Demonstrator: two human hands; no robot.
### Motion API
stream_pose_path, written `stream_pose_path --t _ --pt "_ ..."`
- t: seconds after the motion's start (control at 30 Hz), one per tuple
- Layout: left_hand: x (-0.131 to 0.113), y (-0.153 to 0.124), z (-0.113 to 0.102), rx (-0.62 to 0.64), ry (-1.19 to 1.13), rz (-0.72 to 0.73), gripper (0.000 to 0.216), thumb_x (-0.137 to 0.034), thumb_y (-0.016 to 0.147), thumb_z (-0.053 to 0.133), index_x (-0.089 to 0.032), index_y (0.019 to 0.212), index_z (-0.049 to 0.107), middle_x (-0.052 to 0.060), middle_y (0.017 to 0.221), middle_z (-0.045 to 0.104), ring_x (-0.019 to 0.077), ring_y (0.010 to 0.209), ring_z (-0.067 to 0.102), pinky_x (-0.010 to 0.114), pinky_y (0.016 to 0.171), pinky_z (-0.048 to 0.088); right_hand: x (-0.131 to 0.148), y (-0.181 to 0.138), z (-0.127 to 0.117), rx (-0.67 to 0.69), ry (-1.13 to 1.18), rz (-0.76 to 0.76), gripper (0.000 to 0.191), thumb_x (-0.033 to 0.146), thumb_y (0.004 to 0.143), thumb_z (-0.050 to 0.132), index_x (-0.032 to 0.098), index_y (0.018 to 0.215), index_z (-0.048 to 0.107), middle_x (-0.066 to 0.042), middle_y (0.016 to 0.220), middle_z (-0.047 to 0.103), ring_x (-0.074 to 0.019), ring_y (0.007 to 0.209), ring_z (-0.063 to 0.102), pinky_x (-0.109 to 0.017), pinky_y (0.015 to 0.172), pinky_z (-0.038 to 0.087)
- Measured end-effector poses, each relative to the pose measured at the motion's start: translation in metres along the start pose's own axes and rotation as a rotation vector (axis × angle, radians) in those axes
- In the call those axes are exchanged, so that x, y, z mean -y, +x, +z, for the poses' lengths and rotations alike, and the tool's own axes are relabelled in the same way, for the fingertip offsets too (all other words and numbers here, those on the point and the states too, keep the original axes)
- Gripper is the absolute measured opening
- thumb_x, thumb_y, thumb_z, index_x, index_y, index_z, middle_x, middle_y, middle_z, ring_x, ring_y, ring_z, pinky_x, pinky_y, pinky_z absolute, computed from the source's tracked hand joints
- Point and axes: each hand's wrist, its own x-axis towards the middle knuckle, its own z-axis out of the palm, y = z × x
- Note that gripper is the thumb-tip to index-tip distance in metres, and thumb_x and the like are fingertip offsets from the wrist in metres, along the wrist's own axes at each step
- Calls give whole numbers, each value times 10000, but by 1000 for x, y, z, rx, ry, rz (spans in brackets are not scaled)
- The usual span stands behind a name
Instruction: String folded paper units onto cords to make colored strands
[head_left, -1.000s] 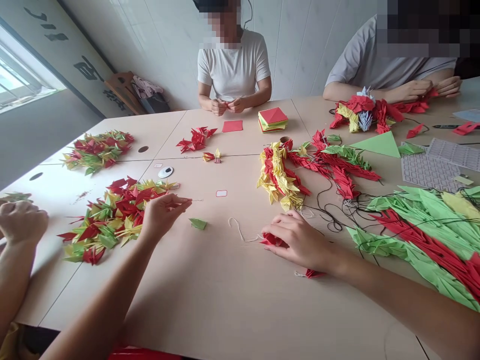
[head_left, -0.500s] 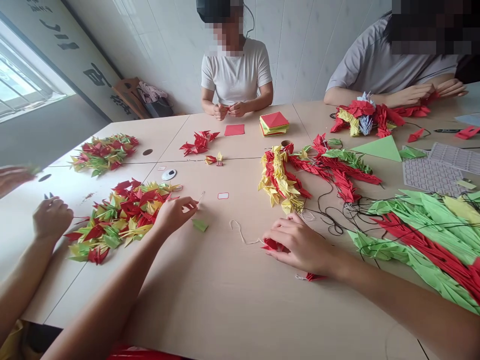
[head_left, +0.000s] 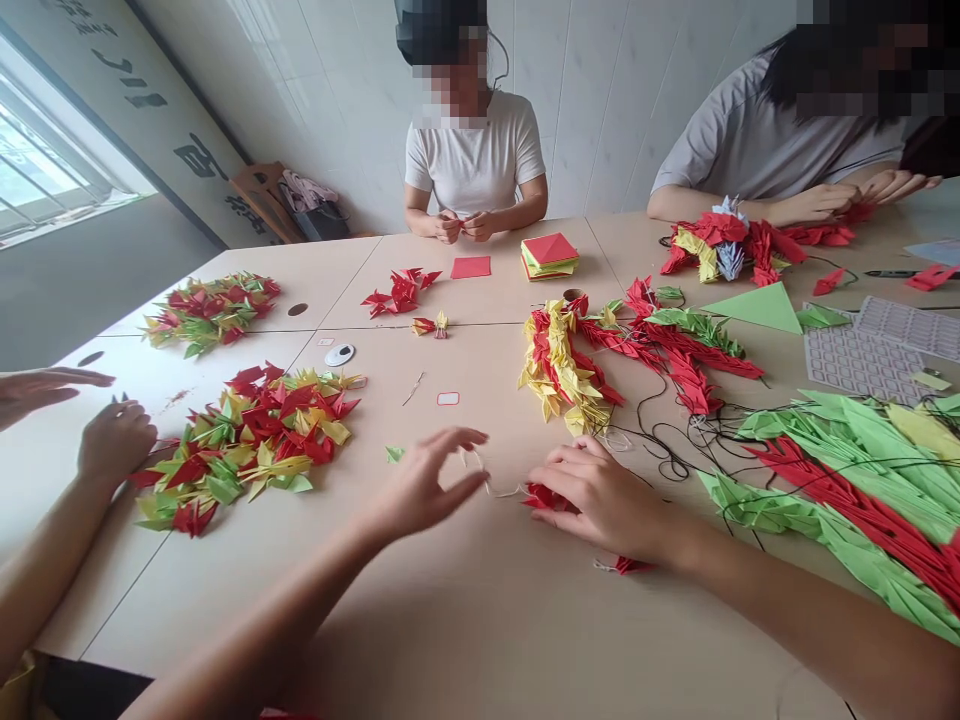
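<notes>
My left hand (head_left: pixel 439 480) hovers over the middle of the table with thumb and fingers apart. The loose end of a white string (head_left: pixel 512 492) shows between and behind its fingertips. My right hand (head_left: pixel 600 500) is closed around a red folded-paper piece (head_left: pixel 551 497), partly hidden by the fingers; the string runs to it. Beside the right wrist lies another small red paper piece (head_left: pixel 631 565) with white thread. Left of my left hand are a small green paper piece (head_left: pixel 395 454) and a short, thin pale strand (head_left: pixel 413 388).
Mixed folded-paper pieces form one heap (head_left: pixel 255 440) at left and another (head_left: pixel 214 312) behind it. A yellow-and-red paper chain (head_left: pixel 562 365), black cords (head_left: pixel 667 460) and long green-and-red chains (head_left: pixel 847 480) lie right. A co-worker's hand (head_left: pixel 116 440) rests at far left; two people sit opposite.
My left hand has moved right and toward me, from near the pale strand to the white string, its fingers spreading. My right hand stays on the red piece. The co-worker's far-left hand moved inward.
</notes>
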Motion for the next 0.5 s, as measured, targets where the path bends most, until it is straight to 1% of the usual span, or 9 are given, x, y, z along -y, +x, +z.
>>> stream_pose_path --t 0.07,0.1,0.17,0.23,0.27,0.33,0.4,0.47,0.5 --pt "-15 -8 18 109 -111 22 525 -416 851 618 -236 1312 442 97 1212 625 221 1082 611 378 925 511 -1 0 1 -32 -8 -14 123 280 891 611 197 982 619 -30 897 664 -183 892 583 -355 862 350" --pt "-19 -10 26 151 -172 31 571 -404 853 620 -239 1350 391 111 1256 595 229 1123 591 394 945 502 -1 0 2 -53 -8 -27 129 274 895 605 197 998 613 -32 904 664 -182 894 585 -351 857 352" --pt "-24 -12 39 196 -346 49 548 -349 907 539 -240 1390 303 121 1309 552 210 1158 572 377 949 500 -1 0 2 -101 -6 -51 137 269 905 591 196 1020 604 -33 915 664 -178 896 587 -349 856 353" --pt "-25 -11 45 220 -470 5 486 -320 952 444 -238 1397 265 112 1255 581 167 989 636 316 809 539 -1 0 2 -134 -4 -63 142 274 911 584 192 1027 598 -33 921 663 -175 896 589 -350 860 352" --pt "-25 -10 46 226 -470 -29 441 -321 961 424 -235 1376 301 97 1187 613 147 871 644 287 724 533 -1 0 2 -138 -2 -63 148 279 911 586 192 1030 596 -31 919 662 -174 895 589 -352 865 352" --pt "-25 -7 44 223 -359 -82 319 -341 962 431 -220 1255 458 58 1019 654 126 713 596 255 622 480 -1 0 3 -121 7 -56 171 288 906 596 196 1050 592 -27 913 662 -176 902 592 -354 870 355" --pt "-24 -6 38 226 -219 -82 225 -346 957 443 -195 1037 591 34 868 647 128 690 560 245 610 438 -1 1 5 -84 7 -31 222 307 889 620 199 1080 586 -27 900 662 -182 902 594 -358 869 365" --pt "-23 -6 32 225 -131 -62 236 -325 947 452 -177 861 615 24 768 621 127 677 543 235 601 414 0 0 6 -40 -21 -3 327 339 859 657 194 1137 565 -39 915 663 -194 908 596 -375 878 375" --pt "-21 -6 29 218 -100 -55 239 -309 939 458 -173 813 609 19 734 610 122 653 533 231 587 402 0 0 5 -20 -46 1 383 352 845 672 193 1172 549 -48 939 664 -203 924 597 -390 891 376"
